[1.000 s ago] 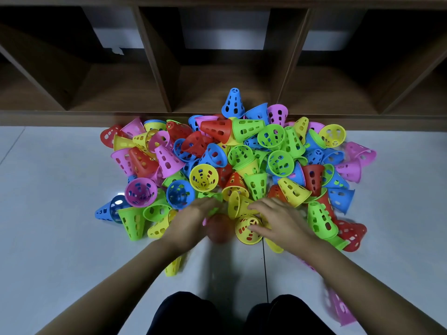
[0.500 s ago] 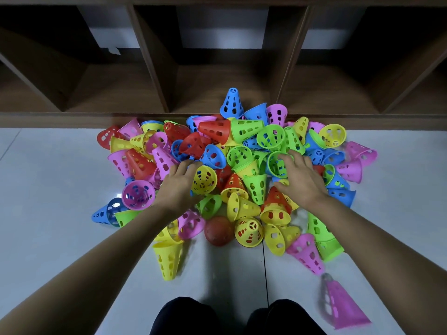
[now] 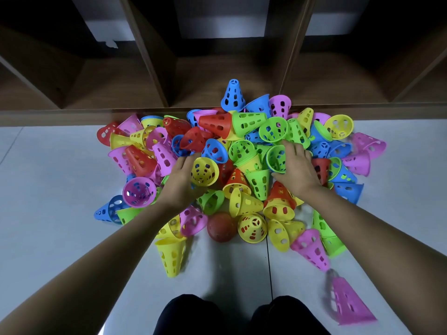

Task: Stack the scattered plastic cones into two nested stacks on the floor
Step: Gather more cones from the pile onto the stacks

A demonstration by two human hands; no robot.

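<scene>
**Item:** plastic cones (image 3: 243, 151), perforated, in red, yellow, green, blue and pink. Several dozen, uncounted.

**Location:** one loose heap on the floor (image 3: 55, 213), its far edge against the foot of the wooden shelf unit (image 3: 169, 76). Strays lie along the near edge. Among them are a stray yellow cone (image 3: 171, 257) on its side and a blurred pink cone (image 3: 348, 303) well apart at the near right. A red ball (image 3: 221, 227) sits at the heap's near edge. No separate stack shows.

**Handling (judged):** thin-walled and light. Stiff enough to hold shape, smooth, and likely to skid on the tiles. Not fragile. Take hold at the wide rim, or pinch across the narrow top, where the holes give fingertips purchase. Nest them all facing the same way.

**Left grip** (image 3: 180, 182): fingers lie along the wall of an open-mouthed yellow cone (image 3: 204, 171) in mid-heap. Whether they close round it cannot be told.

**Right grip** (image 3: 296, 170): fingers spread and fairly straight, resting over a green cone (image 3: 277, 158) in mid-heap. It clasps nothing that shows.
</scene>
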